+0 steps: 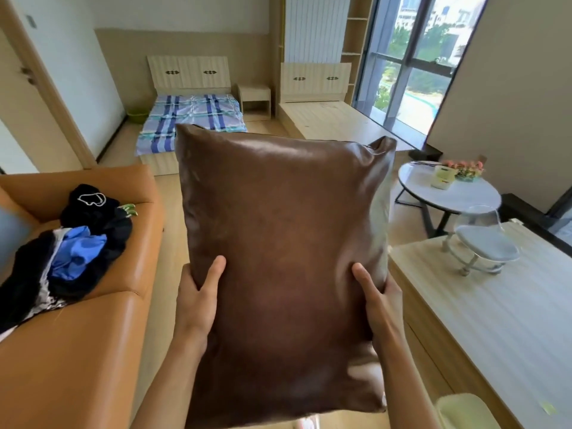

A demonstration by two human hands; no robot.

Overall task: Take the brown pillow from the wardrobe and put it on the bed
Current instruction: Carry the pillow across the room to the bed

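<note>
A large shiny brown pillow fills the middle of the view, held upright in front of me. My left hand grips its left edge with the thumb on the front face. My right hand clamps the right edge the same way. The bed, covered with a blue and purple checked sheet, stands at the far side of the room, partly hidden behind the pillow's top left corner. No wardrobe shows in this view.
An orange sofa with a heap of dark and blue clothes lies on my left. A low wooden platform with a clear chair and a round table lie on my right. A bare wooden bed frame stands by the window.
</note>
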